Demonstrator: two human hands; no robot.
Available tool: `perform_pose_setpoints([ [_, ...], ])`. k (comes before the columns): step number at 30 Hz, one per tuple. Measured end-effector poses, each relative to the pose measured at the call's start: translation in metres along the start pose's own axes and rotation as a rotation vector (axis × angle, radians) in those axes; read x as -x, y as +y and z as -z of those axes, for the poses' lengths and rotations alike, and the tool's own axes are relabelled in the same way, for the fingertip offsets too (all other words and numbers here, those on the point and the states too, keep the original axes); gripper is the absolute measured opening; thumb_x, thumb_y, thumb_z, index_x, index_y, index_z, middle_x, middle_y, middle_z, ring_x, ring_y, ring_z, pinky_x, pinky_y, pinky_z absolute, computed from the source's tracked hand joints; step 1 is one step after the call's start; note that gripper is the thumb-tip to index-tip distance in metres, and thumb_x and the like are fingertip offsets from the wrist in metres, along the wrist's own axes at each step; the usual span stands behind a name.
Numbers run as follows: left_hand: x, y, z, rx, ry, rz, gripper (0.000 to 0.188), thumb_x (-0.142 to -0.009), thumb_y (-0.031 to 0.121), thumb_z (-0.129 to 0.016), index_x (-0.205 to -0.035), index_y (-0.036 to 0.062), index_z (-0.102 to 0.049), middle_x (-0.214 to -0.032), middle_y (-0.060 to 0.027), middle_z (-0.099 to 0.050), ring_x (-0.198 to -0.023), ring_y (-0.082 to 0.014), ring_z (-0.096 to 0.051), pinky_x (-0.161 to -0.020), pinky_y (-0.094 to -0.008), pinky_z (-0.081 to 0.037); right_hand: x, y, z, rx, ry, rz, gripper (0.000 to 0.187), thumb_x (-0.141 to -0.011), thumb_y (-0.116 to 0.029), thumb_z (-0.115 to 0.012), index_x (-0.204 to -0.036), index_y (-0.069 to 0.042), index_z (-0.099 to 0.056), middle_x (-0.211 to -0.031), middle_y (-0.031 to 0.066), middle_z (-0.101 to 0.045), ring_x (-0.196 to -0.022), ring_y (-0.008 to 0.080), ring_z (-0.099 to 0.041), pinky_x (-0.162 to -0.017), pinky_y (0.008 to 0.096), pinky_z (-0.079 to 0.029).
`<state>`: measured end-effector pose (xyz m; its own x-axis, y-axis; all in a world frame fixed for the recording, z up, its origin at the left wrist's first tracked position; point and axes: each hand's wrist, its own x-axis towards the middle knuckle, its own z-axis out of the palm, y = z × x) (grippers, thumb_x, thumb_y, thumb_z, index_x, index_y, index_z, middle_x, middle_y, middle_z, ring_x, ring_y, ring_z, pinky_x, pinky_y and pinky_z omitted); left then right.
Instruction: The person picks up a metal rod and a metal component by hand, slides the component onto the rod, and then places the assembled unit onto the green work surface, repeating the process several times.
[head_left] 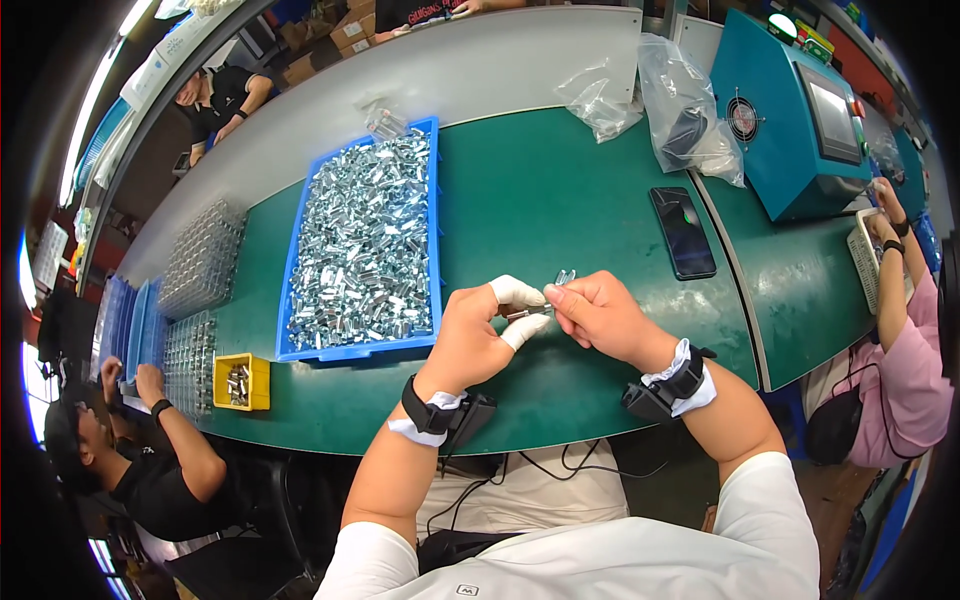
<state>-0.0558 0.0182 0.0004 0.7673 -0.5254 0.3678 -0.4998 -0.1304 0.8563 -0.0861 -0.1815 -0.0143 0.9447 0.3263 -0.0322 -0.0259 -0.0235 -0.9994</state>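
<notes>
Over the green table, my left hand (470, 340) and my right hand (608, 318) meet in front of my body. White finger cots cover fingertips of my left hand, which is closed around small silvery metal pieces (518, 316); their exact shape is partly hidden. Between the thumb and fingers of my right hand, small shiny metal cylinders (566, 275) stick out beyond the fingertips. The two hands touch or nearly touch at the fingertips. Beyond my left hand lies a blue tray (436, 230) heaped with small silvery metal parts (365, 240).
A small yellow bin (258, 370) holds a few metal parts. Stacked clear trays (205, 255) stand at the left. A black phone (684, 235), plastic bags (685, 110) and a teal machine (775, 120) are at the right. Co-workers sit on both sides.
</notes>
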Motion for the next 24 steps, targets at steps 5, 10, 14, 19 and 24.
perform_pose_setpoints([
  [5,0.001,-0.003,0.024,0.225,0.258,0.254,0.006,-0.093,0.009,-0.065,-0.091,0.0036,-0.064,-0.069,-0.0028,-0.064,-0.060,-0.0079,-0.059,-0.054,-0.0221,-0.047,-0.004,0.003,0.005,0.112,0.269,0.211,0.050,-0.104,-0.031,-0.049,-0.060,-0.007,-0.051,-0.051,-0.0025,-0.044,-0.045,0.0064,-0.042,-0.043,0.0235,-0.032],
  [10,-0.012,-0.014,0.044,0.148,0.723,0.226,0.012,-0.096,0.013,-0.061,-0.103,0.0040,-0.065,-0.072,-0.0022,-0.065,-0.057,-0.0065,-0.056,-0.051,-0.0213,-0.043,-0.009,-0.007,0.026,-0.171,0.427,0.218,0.049,-0.104,-0.032,-0.049,-0.062,-0.007,-0.050,-0.052,-0.0021,-0.042,-0.045,0.0074,-0.041,-0.044,0.0235,-0.032],
  [14,-0.018,-0.004,0.005,-0.336,0.217,0.089,0.022,-0.091,0.010,-0.066,-0.112,0.0043,-0.064,-0.096,-0.0116,-0.068,-0.081,-0.0220,-0.065,-0.072,-0.0344,-0.052,-0.009,-0.013,0.032,-0.296,0.482,0.228,0.047,-0.104,-0.032,-0.049,-0.064,-0.007,-0.050,-0.052,-0.0026,-0.039,-0.046,0.0085,-0.040,-0.046,0.0234,-0.033],
  [19,-0.031,0.005,-0.051,-0.494,-0.282,-0.176,0.031,-0.077,0.007,-0.074,-0.107,0.0050,-0.066,-0.113,-0.0163,-0.062,-0.114,-0.0366,-0.052,-0.094,-0.0442,-0.044,-0.011,-0.010,0.037,-0.452,0.410,0.177,0.045,-0.104,-0.032,-0.048,-0.066,-0.007,-0.050,-0.053,-0.0033,-0.037,-0.047,0.0090,-0.038,-0.048,0.0231,-0.033],
  [24,-0.026,-0.013,-0.042,-0.481,-0.363,-0.137,0.030,-0.075,0.005,-0.077,-0.102,0.0038,-0.066,-0.108,-0.0122,-0.062,-0.110,-0.0332,-0.053,-0.093,-0.0416,-0.045,-0.012,-0.011,0.034,-0.489,0.384,0.128,0.045,-0.104,-0.033,-0.047,-0.066,-0.007,-0.050,-0.053,-0.0035,-0.038,-0.048,0.0091,-0.038,-0.049,0.0233,-0.033],
])
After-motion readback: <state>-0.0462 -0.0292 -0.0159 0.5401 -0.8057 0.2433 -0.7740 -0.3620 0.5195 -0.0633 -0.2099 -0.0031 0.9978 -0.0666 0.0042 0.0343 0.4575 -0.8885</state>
